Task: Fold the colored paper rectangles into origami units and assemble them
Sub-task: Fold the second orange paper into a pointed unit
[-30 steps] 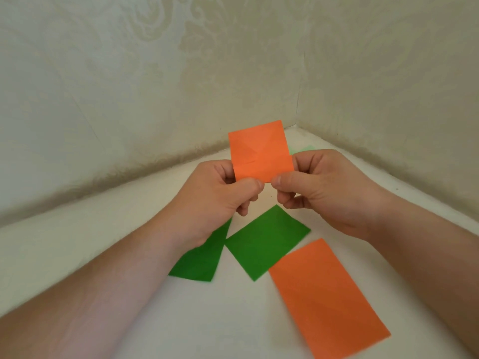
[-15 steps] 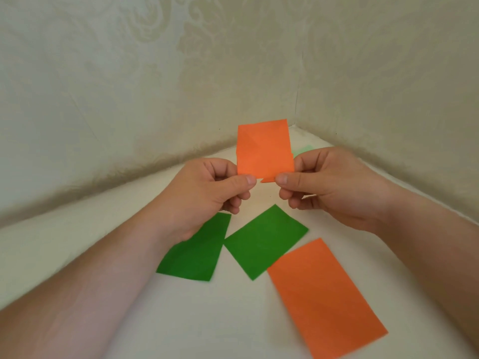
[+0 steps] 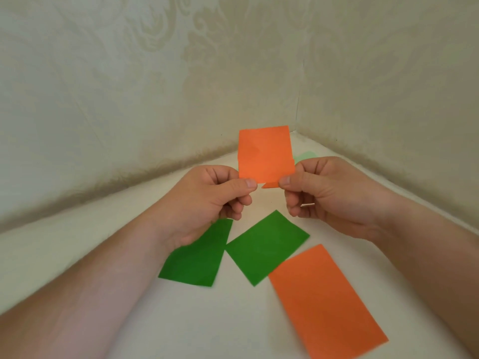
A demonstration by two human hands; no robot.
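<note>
A folded orange paper [image 3: 265, 154] is held upright in the air above the white table [image 3: 129, 320], toward its far corner where the two patterned walls [image 3: 155, 73] meet. The left hand [image 3: 207, 203] pinches the paper's lower left corner between thumb and forefinger, the other fingers curled under. The right hand [image 3: 329, 195] pinches the lower right corner in the same manner, and a small orange flap sticks out below, just beside its thumb. Faint diagonal creases show on the paper's face.

Below the hands, flat on the table, lie two green rectangles: the left green paper [image 3: 197, 257] partly under the left wrist, and the middle green paper [image 3: 267, 247] with a corner all but touching it. A flat orange rectangle [image 3: 326, 301] lies toward the near right edge, its far corner just beside the middle green one. A pale green scrap [image 3: 303, 157] peeks out behind the held paper, near the far corner.
</note>
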